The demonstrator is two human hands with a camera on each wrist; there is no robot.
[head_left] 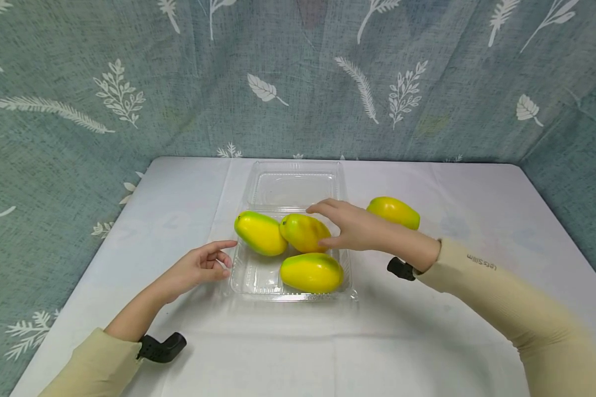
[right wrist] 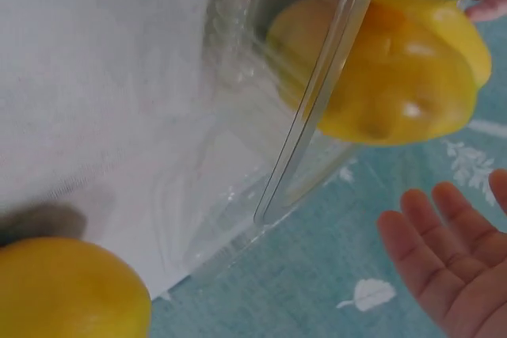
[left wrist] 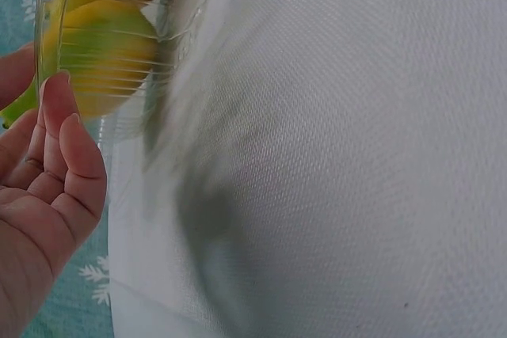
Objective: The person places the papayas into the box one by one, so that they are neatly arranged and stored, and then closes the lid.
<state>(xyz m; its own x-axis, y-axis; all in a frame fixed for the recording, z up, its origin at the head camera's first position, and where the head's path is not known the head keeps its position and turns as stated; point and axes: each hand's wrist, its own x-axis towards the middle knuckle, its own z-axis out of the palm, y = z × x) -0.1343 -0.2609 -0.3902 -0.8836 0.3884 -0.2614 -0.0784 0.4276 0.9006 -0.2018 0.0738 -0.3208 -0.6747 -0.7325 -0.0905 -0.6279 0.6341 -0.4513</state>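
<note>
A clear plastic clamshell box (head_left: 255, 281) lies open on the table, its lid (head_left: 295, 190) folded back. Inside are three yellow-green mangoes: a left one (head_left: 260, 234), a middle one (head_left: 305, 232) and a front one (head_left: 312, 273). My right hand (head_left: 352, 223) hovers with spread fingers at the right side of the middle mango; in the right wrist view that hand (right wrist: 455, 255) is apart from the fruit. Beside the box's left wall is my left hand (head_left: 201, 267), fingers loosely bent and holding nothing. Whether its fingertips (left wrist: 57, 93) touch the wall, I cannot tell.
Another mango (head_left: 394, 212) lies on the white tablecloth (head_left: 402, 342) to the right of the box, behind my right forearm. A patterned blue-green curtain (head_left: 298, 82) hangs behind the table. Black wrist mounts (head_left: 163, 347) stick out from both cuffs.
</note>
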